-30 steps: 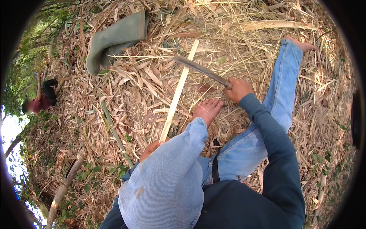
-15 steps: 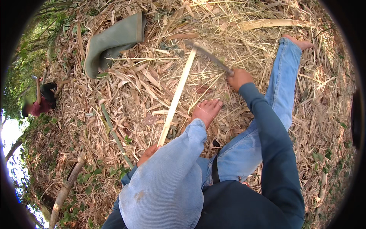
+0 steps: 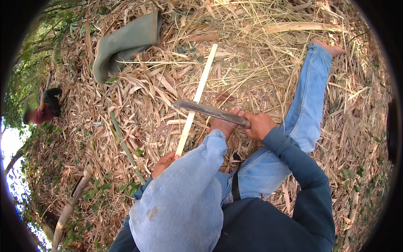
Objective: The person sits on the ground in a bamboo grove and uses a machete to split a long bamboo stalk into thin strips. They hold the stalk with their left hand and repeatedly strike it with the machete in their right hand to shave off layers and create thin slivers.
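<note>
A long, pale bamboo strip [image 3: 203, 80] slants away from me, its near end in the fingers of my left hand [image 3: 163, 164]. My left knee in blue jeans partly hides that hand. My right hand [image 3: 259, 125] is closed around the handle of a machete [image 3: 210, 111]. The machete's dark blade points left and lies across the strip at about its middle; whether it touches the strip, I cannot tell. Just beneath the blade and close to my right hand is my bare left foot [image 3: 223, 127].
Dry leaves and straw [image 3: 252, 67] cover the ground. Green rubber boots [image 3: 126, 42] lie at the far left. A green bamboo stick [image 3: 124, 143] is left of my knee, and a thicker wooden pole [image 3: 71, 206] stands farther left. Another person [image 3: 46, 107] is at the left edge.
My right hand has brought the machete nearer to me, from the strip's far end to about its middle. The strip and my left hand have hardly moved.
</note>
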`<state>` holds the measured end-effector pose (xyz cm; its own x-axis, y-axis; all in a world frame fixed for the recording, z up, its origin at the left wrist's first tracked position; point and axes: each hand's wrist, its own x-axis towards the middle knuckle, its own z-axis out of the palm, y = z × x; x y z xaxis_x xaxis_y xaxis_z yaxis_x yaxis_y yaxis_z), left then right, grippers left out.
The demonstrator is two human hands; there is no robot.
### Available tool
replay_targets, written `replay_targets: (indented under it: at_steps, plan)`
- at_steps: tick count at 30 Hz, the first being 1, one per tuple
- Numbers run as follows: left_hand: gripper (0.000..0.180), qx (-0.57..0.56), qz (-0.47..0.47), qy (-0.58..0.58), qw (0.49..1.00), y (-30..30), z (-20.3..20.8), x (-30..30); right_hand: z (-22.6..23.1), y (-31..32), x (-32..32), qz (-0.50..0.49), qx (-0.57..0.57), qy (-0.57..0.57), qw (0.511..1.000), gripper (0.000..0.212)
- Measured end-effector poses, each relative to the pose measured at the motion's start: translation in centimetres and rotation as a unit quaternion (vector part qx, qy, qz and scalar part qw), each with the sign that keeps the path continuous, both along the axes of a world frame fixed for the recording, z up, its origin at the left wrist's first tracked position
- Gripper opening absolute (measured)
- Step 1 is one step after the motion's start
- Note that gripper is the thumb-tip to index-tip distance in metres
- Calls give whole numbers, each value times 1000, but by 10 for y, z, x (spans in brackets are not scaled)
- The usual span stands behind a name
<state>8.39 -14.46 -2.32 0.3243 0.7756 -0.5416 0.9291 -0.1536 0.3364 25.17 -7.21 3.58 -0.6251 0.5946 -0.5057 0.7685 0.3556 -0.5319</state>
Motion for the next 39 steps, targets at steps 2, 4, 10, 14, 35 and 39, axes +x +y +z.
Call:
replay_targets:
  at_steps: [2,4,10,14,35,39]
  plan:
    - [35,18,16,10,1000,-7,-1,-12,24,2,-12,74,-10,15,997,29]
    - [35,17,29,15,999,-10,-1,-16,36,6,-19,155,-14,-23,988,29]
    - [36,16,8,-6,1000,-9,-8,-3,9,20,-2,25,-13,-32,999,28]
    - [40,77,7,-35,996,-27,-37,-6,-2,34,-12,35,1,-84,996,25]
    - [40,-4,19,-8,1000,-5,8,-6,0,9,-10,1,15,11,1000,26]
    - [47,81,13,-40,996,-14,-17,-15,24,9,-15,99,3,34,995,24]
